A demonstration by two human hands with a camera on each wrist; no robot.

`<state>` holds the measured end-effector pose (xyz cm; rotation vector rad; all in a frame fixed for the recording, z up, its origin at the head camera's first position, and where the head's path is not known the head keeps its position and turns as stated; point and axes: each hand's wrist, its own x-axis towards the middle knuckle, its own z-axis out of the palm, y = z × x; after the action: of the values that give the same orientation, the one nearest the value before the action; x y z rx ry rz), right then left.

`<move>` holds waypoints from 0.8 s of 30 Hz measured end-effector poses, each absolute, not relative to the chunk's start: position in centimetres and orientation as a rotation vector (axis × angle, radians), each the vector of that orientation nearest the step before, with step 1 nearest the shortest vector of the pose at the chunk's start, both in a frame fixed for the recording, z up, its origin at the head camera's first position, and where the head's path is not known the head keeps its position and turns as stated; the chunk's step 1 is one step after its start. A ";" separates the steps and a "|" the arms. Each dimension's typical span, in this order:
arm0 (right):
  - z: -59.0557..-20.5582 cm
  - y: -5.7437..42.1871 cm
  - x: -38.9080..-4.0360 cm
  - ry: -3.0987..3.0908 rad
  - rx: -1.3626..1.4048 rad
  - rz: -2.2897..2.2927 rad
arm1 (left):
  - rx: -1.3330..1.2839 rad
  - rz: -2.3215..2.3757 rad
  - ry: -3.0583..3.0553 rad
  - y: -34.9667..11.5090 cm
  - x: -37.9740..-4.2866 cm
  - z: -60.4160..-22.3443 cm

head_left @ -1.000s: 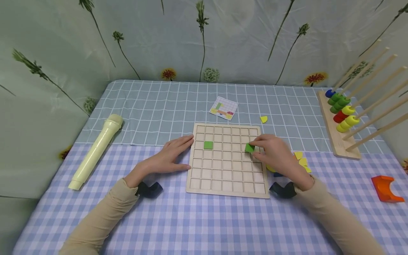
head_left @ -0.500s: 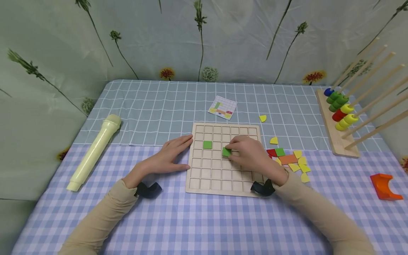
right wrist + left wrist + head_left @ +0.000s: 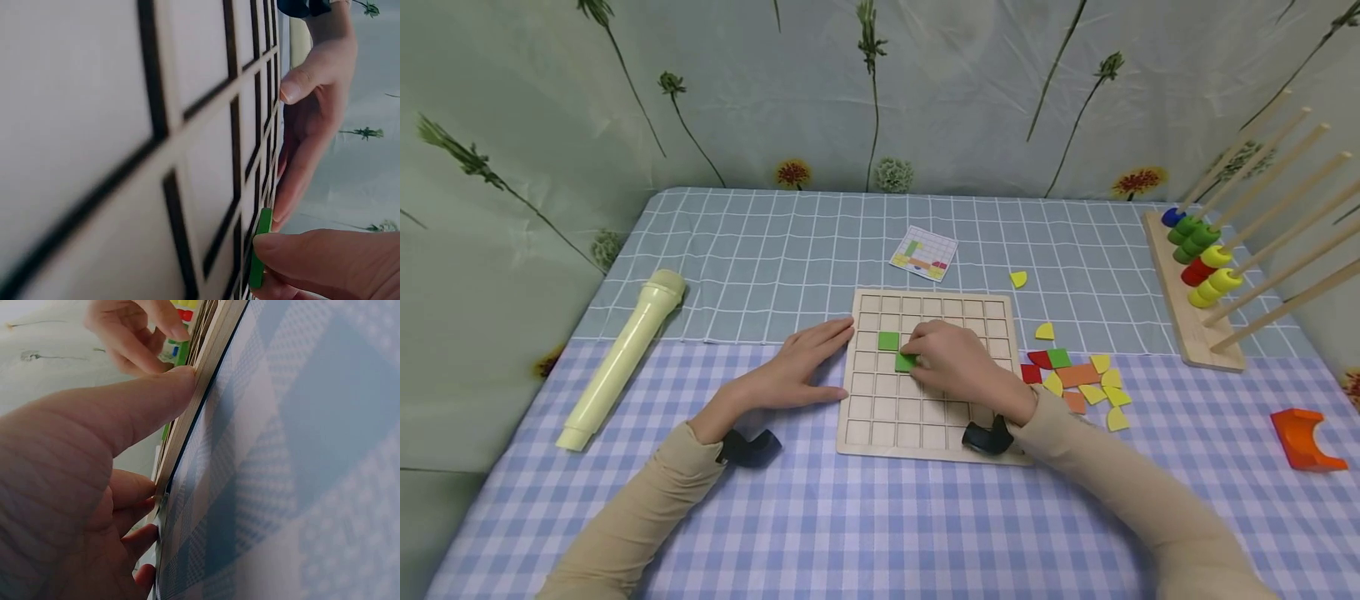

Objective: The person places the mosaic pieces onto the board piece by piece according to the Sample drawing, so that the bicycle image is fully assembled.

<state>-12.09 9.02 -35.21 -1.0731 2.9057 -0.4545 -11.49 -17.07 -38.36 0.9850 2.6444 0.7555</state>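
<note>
A wooden grid board (image 3: 917, 408) lies on the checked cloth, with one green square tile (image 3: 888, 341) in a cell of its left part. My left hand (image 3: 800, 367) rests along the board's left edge, its fingers extended and its thumb against the rim; in the left wrist view the thumb (image 3: 150, 400) touches the wooden side. Between thumb and fingers, my right hand (image 3: 955, 360) pinches a second green square tile (image 3: 905, 362) just right of and below the first. The right wrist view has this tile (image 3: 260, 250) tilted on edge, close over the grid.
Several loose yellow, red, orange and green pieces (image 3: 1077, 375) lie right of the board, and two yellow ones (image 3: 1018, 279) farther back. A pattern card (image 3: 925, 252) lies behind it. A bead rack (image 3: 1195, 292) and an orange arch (image 3: 1306, 440) stand right, a toy microphone (image 3: 625, 358) left.
My right hand has carried the green tile leftward across the board, from its right side to beside the first tile. My left hand has stayed at the board's edge.
</note>
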 end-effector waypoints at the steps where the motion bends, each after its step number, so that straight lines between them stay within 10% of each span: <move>1: -35.3 8.9 -12.1 2.902 -1.075 -0.449 | 0.986 0.754 2.646 -17.1 -11.5 -38.4; 24: -35.7 7.4 -12.7 2.864 -1.121 -0.515 | 0.997 0.751 2.651 -17.1 -11.6 -38.5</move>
<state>-12.68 7.39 -35.73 -1.1211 2.8635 -0.5151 -11.57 -17.13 -38.51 0.9968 2.6509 0.7511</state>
